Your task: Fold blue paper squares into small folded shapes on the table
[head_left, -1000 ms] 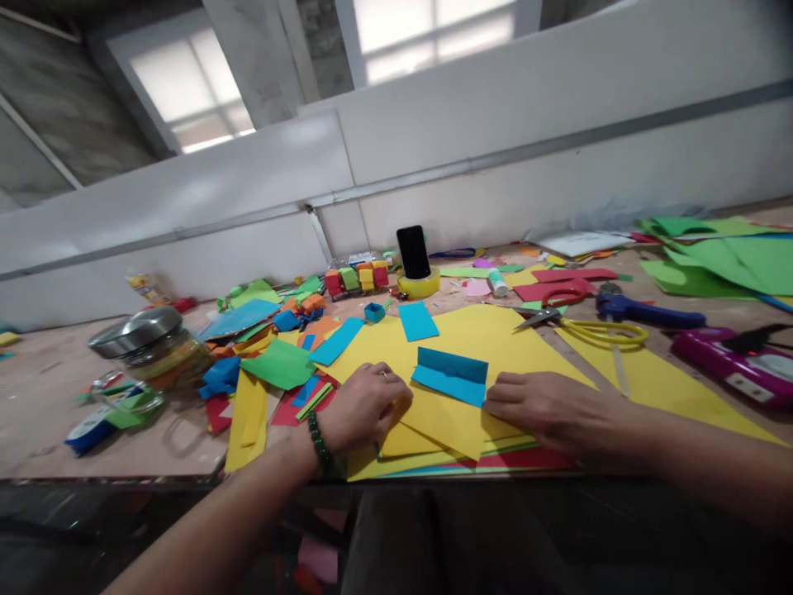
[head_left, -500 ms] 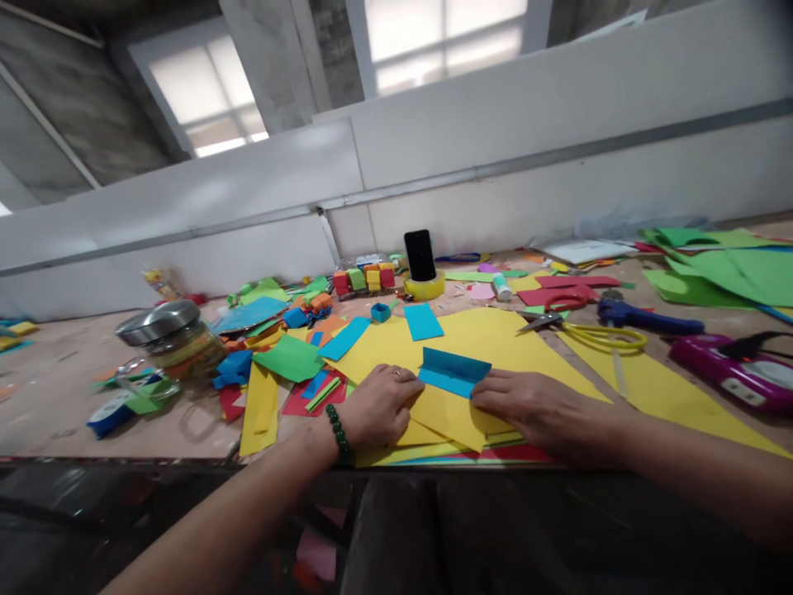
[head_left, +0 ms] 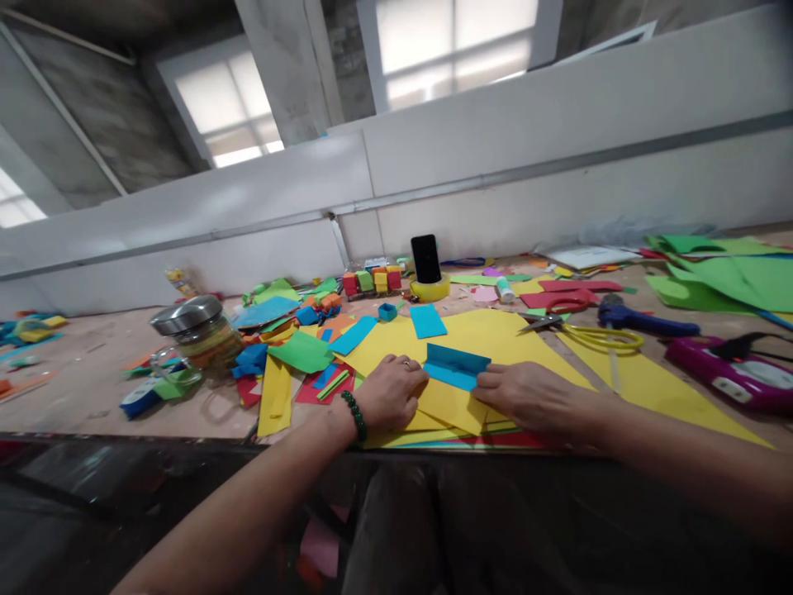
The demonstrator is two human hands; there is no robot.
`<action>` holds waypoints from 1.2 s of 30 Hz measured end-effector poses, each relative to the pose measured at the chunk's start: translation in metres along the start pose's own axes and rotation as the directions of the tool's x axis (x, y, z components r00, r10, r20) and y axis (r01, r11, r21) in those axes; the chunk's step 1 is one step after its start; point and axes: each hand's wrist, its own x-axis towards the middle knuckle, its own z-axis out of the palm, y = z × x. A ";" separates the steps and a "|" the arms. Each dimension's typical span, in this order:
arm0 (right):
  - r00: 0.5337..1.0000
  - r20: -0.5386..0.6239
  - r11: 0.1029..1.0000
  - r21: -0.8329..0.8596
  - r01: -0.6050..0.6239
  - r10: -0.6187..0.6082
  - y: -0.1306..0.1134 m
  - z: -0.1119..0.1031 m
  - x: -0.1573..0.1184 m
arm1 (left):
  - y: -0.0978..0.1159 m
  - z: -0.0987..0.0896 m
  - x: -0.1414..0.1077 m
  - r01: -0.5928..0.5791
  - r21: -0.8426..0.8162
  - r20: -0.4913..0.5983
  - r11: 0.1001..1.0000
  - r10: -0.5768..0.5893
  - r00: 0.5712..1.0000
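A blue paper strip [head_left: 457, 366], creased lengthwise with its far side standing up, lies on yellow sheets [head_left: 514, 339] near the table's front edge. At its left end is my left hand [head_left: 391, 392], fingers closed on the strip's edge; a ring and a green bead bracelet show on this side. My right hand [head_left: 514, 393] has its fingers pressed together on the right end of the same strip. Farther back lie two flat blue strips, one at the centre [head_left: 427, 321] and one to the left [head_left: 355, 335]. A small blue paper box [head_left: 387, 311] stands between them.
Left of the hands stand a glass jar [head_left: 207, 335] and a blue tape dispenser [head_left: 141, 397]. Yellow scissors [head_left: 604, 336], a blue-handled tool [head_left: 650, 319] and a purple device [head_left: 728, 372] lie to the right. A phone [head_left: 425, 258] leans behind a yellow tape roll [head_left: 430, 287].
The camera view has shifted slightly, moving the scene a little. Both hands remain at the ends of the creased blue strip, which looks much the same.
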 end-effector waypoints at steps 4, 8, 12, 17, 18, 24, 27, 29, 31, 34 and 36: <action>0.999 -0.007 0.999 -0.008 -0.033 0.033 0.001 0.000 -0.001 | 0.005 -0.001 0.007 -0.016 0.083 0.005 0.996 0.016 1.000; 0.995 -0.049 0.996 0.002 -0.084 0.084 -0.003 -0.002 0.023 | 0.009 -0.003 0.015 -0.061 0.193 0.008 0.979 0.060 0.998; 0.998 -0.048 1.000 -0.001 -0.028 0.027 -0.002 0.002 0.022 | 0.010 -0.002 0.010 -0.043 0.176 0.016 0.983 0.041 0.999; 0.996 -0.063 0.996 0.060 -0.067 0.071 0.002 -0.003 -0.011 | 0.003 -0.001 0.009 0.111 -0.148 0.002 0.983 -0.112 0.994; 0.986 -0.099 0.989 0.081 -0.124 0.132 0.004 -0.006 -0.013 | 0.000 0.000 0.013 0.153 -0.213 -0.003 0.965 -0.157 0.988; 0.804 -0.244 0.830 0.305 -0.467 0.542 0.026 -0.015 0.018 | -0.021 0.013 0.053 0.369 -0.441 -0.078 0.818 -0.444 0.893; 0.840 -0.246 0.854 0.340 -0.393 0.484 0.030 -0.006 0.037 | -0.027 0.023 0.061 0.353 -0.586 -0.052 0.729 -0.468 0.882; 0.829 -0.321 0.870 0.355 -0.342 0.457 0.030 -0.001 0.041 | -0.030 0.027 0.061 0.321 -0.686 -0.027 0.653 -0.463 0.886; 0.810 -0.378 0.848 0.466 -0.252 0.448 0.029 0.000 0.041 | -0.033 0.027 0.060 0.278 -0.780 -0.010 0.561 -0.456 0.890; 0.803 -0.274 0.582 0.806 -0.109 0.530 0.030 -0.005 0.038 | -0.033 0.024 0.058 0.190 -0.884 -0.028 0.427 -0.454 0.890; 0.791 -0.118 0.308 0.947 -0.093 0.601 0.032 -0.009 0.035 | -0.031 0.022 0.058 0.128 -0.926 -0.053 0.355 -0.457 0.888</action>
